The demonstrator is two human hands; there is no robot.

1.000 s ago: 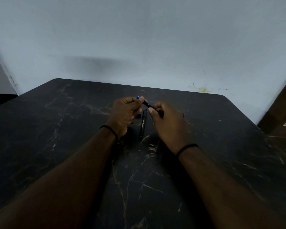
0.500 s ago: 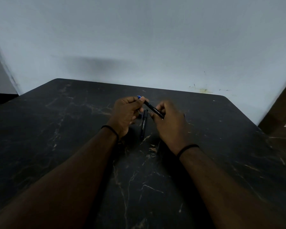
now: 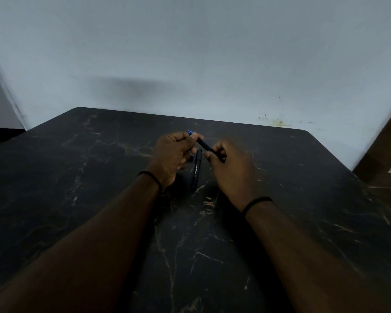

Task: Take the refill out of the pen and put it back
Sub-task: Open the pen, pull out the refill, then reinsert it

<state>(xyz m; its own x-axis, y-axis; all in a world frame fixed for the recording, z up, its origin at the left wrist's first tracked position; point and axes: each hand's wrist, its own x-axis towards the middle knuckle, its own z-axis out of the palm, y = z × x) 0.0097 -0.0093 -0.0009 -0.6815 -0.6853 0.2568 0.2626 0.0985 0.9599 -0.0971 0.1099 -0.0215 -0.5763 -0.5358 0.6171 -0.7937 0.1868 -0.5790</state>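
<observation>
Above the middle of the dark marbled worktop [image 3: 77, 177] both hands hold a slim black pen part with a blue tip [image 3: 204, 144], slanting from upper left down to the right and raised clear of the surface; whether it is the bare refill or a section of the pen with the refill inside is hard to tell in this dim light. The left hand [image 3: 172, 154] pinches the blue-tipped end between thumb and curled fingers, and the right hand [image 3: 230, 168] grips the lower end with its fingers folded round it. Directly below, between the hands, a black pen barrel with pale lettering [image 3: 196, 170] lies flat on the worktop, with a small dark piece [image 3: 191, 158] just beside its far end. The held part looks light, thin and rigid but probably easy to bend or let slip, so a fingertip pinch near each end seems the safest hold
</observation>
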